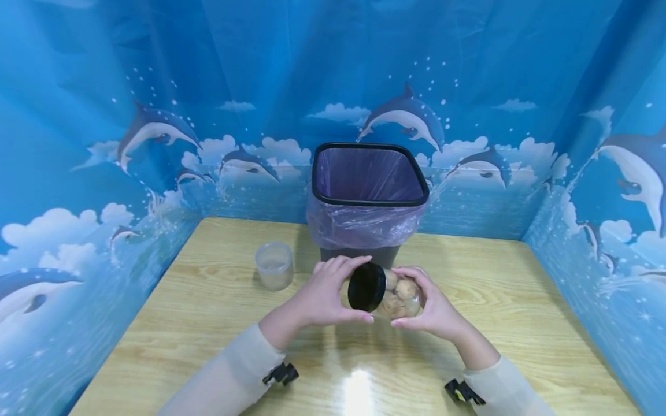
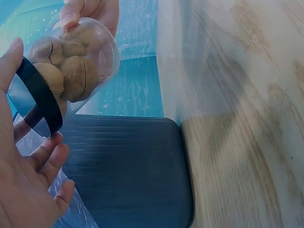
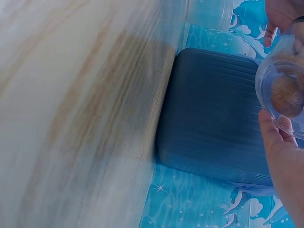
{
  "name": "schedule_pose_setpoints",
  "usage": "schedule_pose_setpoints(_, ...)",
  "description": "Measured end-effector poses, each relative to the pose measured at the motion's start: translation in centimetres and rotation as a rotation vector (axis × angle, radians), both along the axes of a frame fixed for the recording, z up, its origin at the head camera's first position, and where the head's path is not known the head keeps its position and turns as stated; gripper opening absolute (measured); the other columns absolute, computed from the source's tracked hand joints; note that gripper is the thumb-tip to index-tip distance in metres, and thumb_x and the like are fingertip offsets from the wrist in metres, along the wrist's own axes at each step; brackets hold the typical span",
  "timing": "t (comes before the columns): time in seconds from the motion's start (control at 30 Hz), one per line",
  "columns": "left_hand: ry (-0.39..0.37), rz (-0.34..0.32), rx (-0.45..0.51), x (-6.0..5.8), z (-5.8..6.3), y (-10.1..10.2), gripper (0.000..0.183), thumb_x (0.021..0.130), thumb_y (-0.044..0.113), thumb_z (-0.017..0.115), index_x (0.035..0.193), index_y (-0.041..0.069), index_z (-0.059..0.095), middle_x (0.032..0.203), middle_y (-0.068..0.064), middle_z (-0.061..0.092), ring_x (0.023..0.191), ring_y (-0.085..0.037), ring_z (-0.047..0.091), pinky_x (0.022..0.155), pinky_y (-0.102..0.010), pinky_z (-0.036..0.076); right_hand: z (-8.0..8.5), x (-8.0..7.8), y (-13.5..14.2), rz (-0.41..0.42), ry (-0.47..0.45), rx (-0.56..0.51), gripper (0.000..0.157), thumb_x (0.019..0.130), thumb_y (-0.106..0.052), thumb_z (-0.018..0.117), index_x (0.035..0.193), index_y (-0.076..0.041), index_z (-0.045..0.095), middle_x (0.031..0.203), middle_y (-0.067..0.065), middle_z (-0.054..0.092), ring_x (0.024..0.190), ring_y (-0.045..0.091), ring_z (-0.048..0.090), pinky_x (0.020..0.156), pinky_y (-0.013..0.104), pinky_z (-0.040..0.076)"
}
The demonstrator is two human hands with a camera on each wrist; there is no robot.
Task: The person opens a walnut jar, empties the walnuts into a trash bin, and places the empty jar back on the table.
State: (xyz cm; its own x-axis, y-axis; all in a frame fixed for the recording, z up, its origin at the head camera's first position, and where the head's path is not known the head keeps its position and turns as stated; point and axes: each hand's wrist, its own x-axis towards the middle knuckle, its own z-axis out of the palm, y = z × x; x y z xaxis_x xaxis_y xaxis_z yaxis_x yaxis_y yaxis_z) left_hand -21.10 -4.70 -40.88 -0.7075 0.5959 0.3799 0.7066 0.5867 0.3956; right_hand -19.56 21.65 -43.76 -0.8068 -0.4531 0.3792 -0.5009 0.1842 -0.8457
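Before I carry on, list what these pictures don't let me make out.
- Exact number of nuts: head view; overlapping nuts and the black lid may hide others.
- Bottom of the bin: head view; its near side hides it.
- Rest of the plastic cup: right wrist view; cut off by the top edge.
- Rest of the right hand: left wrist view; top edge cuts it.

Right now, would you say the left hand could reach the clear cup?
Probably yes: nothing stands between the left hand and the clear cup, though its grip must first leave the black lid.
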Motion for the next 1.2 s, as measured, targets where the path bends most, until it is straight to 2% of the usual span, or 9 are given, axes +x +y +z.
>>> schedule_pose_setpoints(0.13,0.010,0.026,0.003,0.1,-0.2,0.1,0.102,0.060,0.082,0.054,0.144,0.032,0.025,0.116,0.007,0.050,0.103,-0.010,0.044,0.083,-0.036,0.032,0.9,0.5,-0.4,0.002,0.016,-0.008,0.089,0.057,0.003,0.085,0.133,-0.002,0.040,0.127,0.012,0.040,0.112,0.012,0.045,0.094,0.018,0.038)
schedule_pose_setpoints(0.27,-0.023,0.068,0.019,0.5,-0.3,0.3,0.102,0.059,0.082,0.055,0.142,0.029,0.030,0.112,0.008,0.053,0.100,-0.008,0.045,0.085,-0.038,0.031,1.6,1.0,-0.9,0.008,0.033,-0.016,0.087,0.057,0.003,0.085,0.131,0.002,0.040,0.126,0.016,0.040,0.112,0.011,0.044,0.095,0.017,0.037)
schedule_pose_setpoints(0.53,-0.087,0.173,0.022,1.3,0.2,0.5,0.101,0.056,0.087,0.051,0.136,0.027,0.038,0.108,0.012,0.056,0.093,-0.006,0.045,0.084,-0.038,0.027,1.7,0.9,-1.1,0.004,0.006,-0.006,0.087,0.058,0.000,0.085,0.133,-0.002,0.040,0.126,0.012,0.040,0.112,0.013,0.045,0.095,0.019,0.038)
schedule_pose_setpoints(0.8,-0.125,0.204,0.013,1.6,0.5,0.4,0.100,0.056,0.085,0.054,0.136,0.027,0.039,0.102,0.010,0.057,0.088,-0.007,0.043,0.082,-0.038,0.025,1.9,1.1,-1.4,-0.001,0.015,0.012,0.087,0.059,0.000,0.085,0.133,-0.001,0.040,0.126,0.013,0.039,0.114,0.011,0.042,0.096,0.017,0.035)
schedule_pose_setpoints(0.93,-0.100,0.172,0.005,1.5,0.4,0.1,0.108,0.056,0.085,0.054,0.145,0.032,0.024,0.111,0.009,0.054,0.097,-0.009,0.042,0.085,-0.040,0.027,2.2,1.2,-1.4,-0.005,0.014,0.018,0.087,0.059,0.001,0.084,0.133,-0.001,0.039,0.127,0.012,0.039,0.115,0.011,0.042,0.097,0.017,0.035)
schedule_pose_setpoints(1.07,-0.052,0.084,-0.021,0.9,0.4,-0.5,0.115,0.054,0.086,0.053,0.147,0.038,0.005,0.129,0.007,0.044,0.111,-0.013,0.038,0.090,-0.042,0.028,1.5,0.7,-1.1,0.003,0.033,0.016,0.088,0.059,0.001,0.085,0.134,-0.002,0.039,0.128,0.012,0.039,0.116,0.013,0.041,0.098,0.018,0.034)
schedule_pose_setpoints(1.2,0.000,-0.003,-0.046,0.2,0.3,-0.8,0.114,0.053,0.085,0.054,0.147,0.038,0.009,0.134,0.006,0.039,0.113,-0.012,0.037,0.091,-0.041,0.028,1.7,0.8,-1.1,0.013,0.040,0.016,0.087,0.059,0.001,0.084,0.134,-0.001,0.039,0.128,0.012,0.039,0.116,0.013,0.041,0.097,0.018,0.034)
